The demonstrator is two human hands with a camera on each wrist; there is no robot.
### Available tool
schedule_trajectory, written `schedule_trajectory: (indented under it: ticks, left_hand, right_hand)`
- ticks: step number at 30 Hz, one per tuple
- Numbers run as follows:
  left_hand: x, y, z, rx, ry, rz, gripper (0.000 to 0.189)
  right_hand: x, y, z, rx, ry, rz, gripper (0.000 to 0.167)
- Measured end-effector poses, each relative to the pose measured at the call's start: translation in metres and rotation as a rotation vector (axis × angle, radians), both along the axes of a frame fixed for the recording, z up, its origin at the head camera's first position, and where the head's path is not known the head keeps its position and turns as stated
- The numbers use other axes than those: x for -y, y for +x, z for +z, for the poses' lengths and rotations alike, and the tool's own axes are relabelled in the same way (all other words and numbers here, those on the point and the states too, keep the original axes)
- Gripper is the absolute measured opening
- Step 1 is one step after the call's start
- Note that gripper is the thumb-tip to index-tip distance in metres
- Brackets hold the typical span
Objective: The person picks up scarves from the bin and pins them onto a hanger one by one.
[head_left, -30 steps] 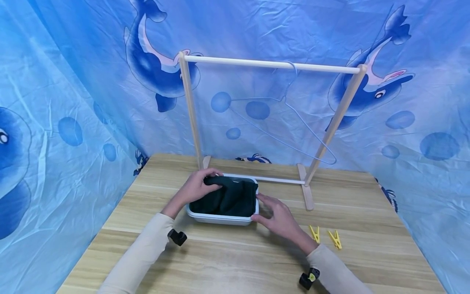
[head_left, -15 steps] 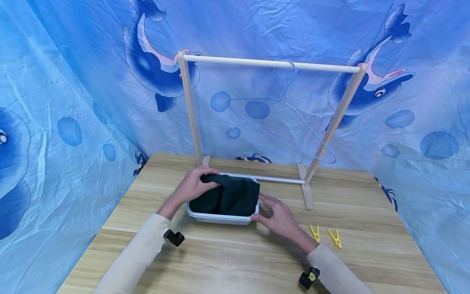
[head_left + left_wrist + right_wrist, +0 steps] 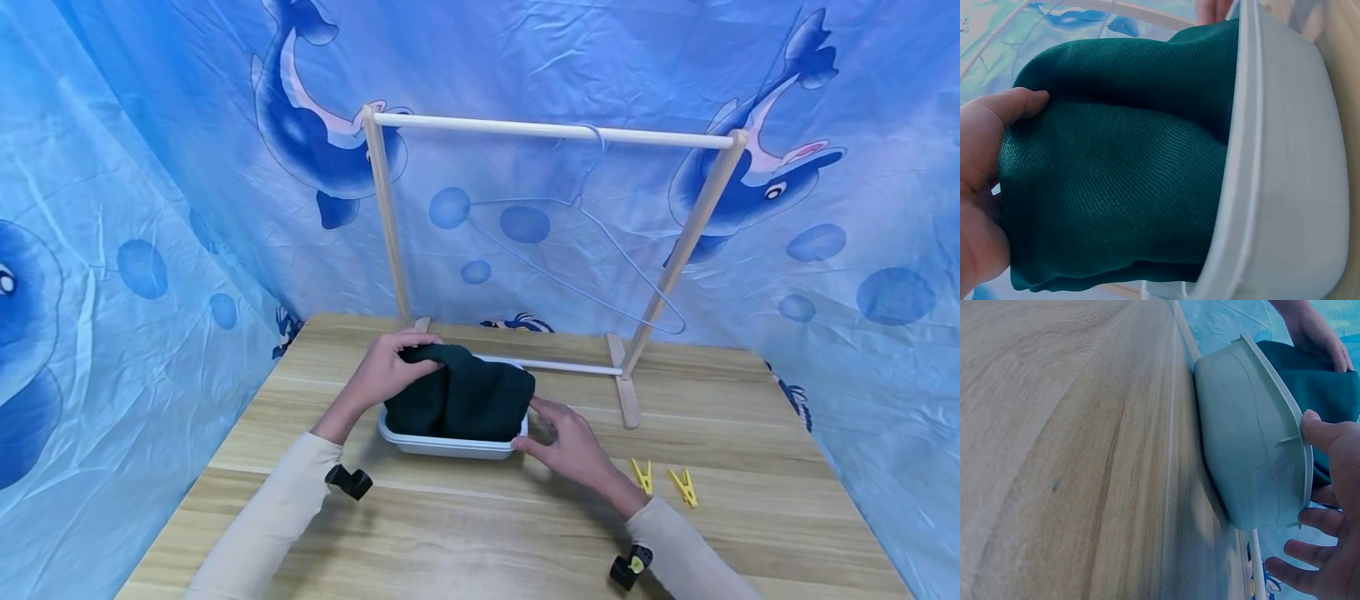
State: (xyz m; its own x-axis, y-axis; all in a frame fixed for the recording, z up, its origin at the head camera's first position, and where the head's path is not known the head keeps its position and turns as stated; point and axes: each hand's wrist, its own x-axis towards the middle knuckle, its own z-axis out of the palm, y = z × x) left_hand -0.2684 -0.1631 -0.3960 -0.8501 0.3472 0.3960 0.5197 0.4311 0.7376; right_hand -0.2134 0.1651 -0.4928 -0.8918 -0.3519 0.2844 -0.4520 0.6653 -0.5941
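A dark green woven cloth (image 3: 487,400) fills a pale plastic basin (image 3: 450,448) and bulges above its rim. My left hand (image 3: 386,367) pinches the cloth at its left end, and that end is raised out of the basin. In the left wrist view the thumb (image 3: 1025,103) presses into a fold of the cloth (image 3: 1116,162), with the other fingers partly hidden behind it. At the basin's right end rests my right hand (image 3: 566,442). The right wrist view shows its thumb on the basin's rim (image 3: 1282,390), the other fingers loosely spread beside the end wall.
Behind the basin stands a wooden rack (image 3: 690,225) with a pale wire hanger (image 3: 622,250) on its top bar. Two yellow clothespins (image 3: 642,477) lie on the wooden table (image 3: 480,533), right of my right hand. A blue dolphin-print curtain (image 3: 225,167) surrounds the table.
My left hand has moved up and slightly left, raising the cloth's left end higher above the basin. The cloth bulges more over the rim. My right hand stays at the basin's end.
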Motion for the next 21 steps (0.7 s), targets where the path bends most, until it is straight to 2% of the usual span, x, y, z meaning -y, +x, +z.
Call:
schedule_trajectory:
  ticks: [8,15,21]
  left_hand:
    - [0.0,0.003,0.011,0.012,0.04,0.017,0.021]
    - [0.001,0.004,0.02,0.058,0.143,0.029,0.022]
    - [0.001,0.013,0.034,0.101,0.213,0.049,0.025]
  right_hand:
    - [0.002,0.001,0.002,0.023,-0.014,-0.012,0.078]
    - [0.002,0.001,0.003,0.021,-0.013,-0.005,0.08]
    - [0.003,0.0,0.004,0.027,-0.007,0.001,0.079]
